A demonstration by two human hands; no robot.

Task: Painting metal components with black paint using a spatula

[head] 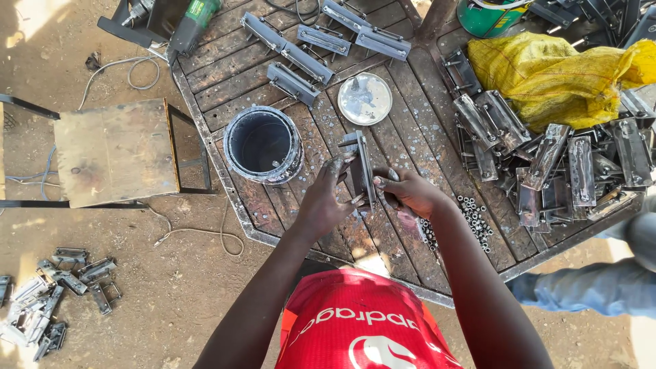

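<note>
You stand at a wooden table (424, 147) with a metal rim, scarred and spotted with grey paint. Far right on it lies a yellow sack (547, 78), and just near of that a heap of metal brackets (567, 171). Left of the table stands a stool (113, 152) with a bare board top. On the table's left part sits an open paint tin (263, 145), its lid (365, 99) lying just to the far right of it. A small pile of nuts (475, 219) lies near your right wrist. Your left hand (326, 199) and right hand (408, 193) together clasp one bracket (360, 166) upright above the table's middle, paint-smeared fingers closed on both its sides.
</note>
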